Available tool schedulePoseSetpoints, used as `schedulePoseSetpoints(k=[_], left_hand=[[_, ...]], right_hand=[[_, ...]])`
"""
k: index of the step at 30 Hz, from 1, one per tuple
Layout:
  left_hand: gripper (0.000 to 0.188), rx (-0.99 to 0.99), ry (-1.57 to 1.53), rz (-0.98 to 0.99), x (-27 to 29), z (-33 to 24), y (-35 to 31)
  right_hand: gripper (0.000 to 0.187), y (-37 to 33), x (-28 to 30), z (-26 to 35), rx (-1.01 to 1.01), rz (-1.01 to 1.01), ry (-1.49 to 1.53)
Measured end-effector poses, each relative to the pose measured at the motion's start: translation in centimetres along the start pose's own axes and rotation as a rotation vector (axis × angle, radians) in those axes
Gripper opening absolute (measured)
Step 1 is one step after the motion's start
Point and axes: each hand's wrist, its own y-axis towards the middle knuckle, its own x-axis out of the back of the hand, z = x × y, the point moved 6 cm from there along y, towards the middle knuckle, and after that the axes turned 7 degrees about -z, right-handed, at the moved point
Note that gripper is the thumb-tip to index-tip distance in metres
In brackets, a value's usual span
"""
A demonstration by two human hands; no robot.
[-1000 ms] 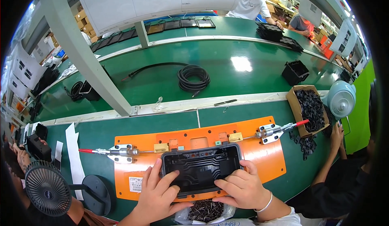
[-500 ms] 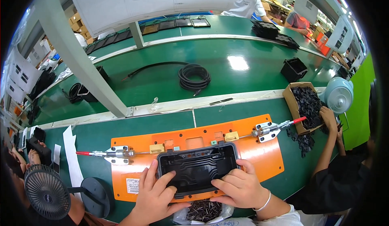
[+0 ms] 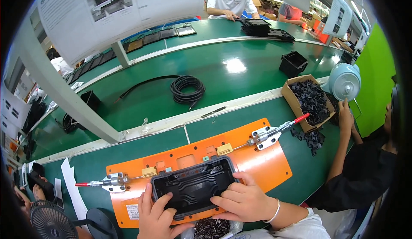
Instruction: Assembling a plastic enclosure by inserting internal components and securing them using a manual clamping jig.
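Note:
An open black plastic housing (image 3: 195,187), a shallow rectangular box with ribs inside, lies on the orange fixture plate (image 3: 268,166) with its open side up. My left hand (image 3: 156,215) grips its left end, fingertips reaching over the rim and the thumb below the near edge. At the right end my right hand (image 3: 246,199) holds it, with fingers curled inside the near corner. Two toggle clamps with red handles flank it, the left clamp (image 3: 113,182) and the right clamp (image 3: 265,137). Below the housing, partly hidden by my hands, is a bag of small dark screws (image 3: 212,229).
A carton of small black parts (image 3: 310,104) stands at the right, loose pieces beside it, near a light-blue fan (image 3: 345,82) and a co-worker's hand (image 3: 345,117). A dark fan (image 3: 53,222) is at lower left. Behind the ledge lie coiled black cable (image 3: 188,90) and a black box (image 3: 293,63).
The whole view has shifted and tilted, so things sit further left. Both my hands keep hold of the housing. The person across the bench now has a hand at the stacked black panels.

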Motion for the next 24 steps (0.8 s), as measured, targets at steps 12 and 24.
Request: schedulePoseSetpoints(k=[12,24], left_hand=[[0.048,0.020,-0.049,-0.036,0.8,-0.6,1.1],[0.025,0.039,-0.011,-0.060,0.2,-0.4,0.5]], right_hand=[[0.025,0.3,0.2,0.2,-0.045,-0.026,0.009],[0.015,0.9,1.0,-0.6,0.013,-0.064,0.046]])
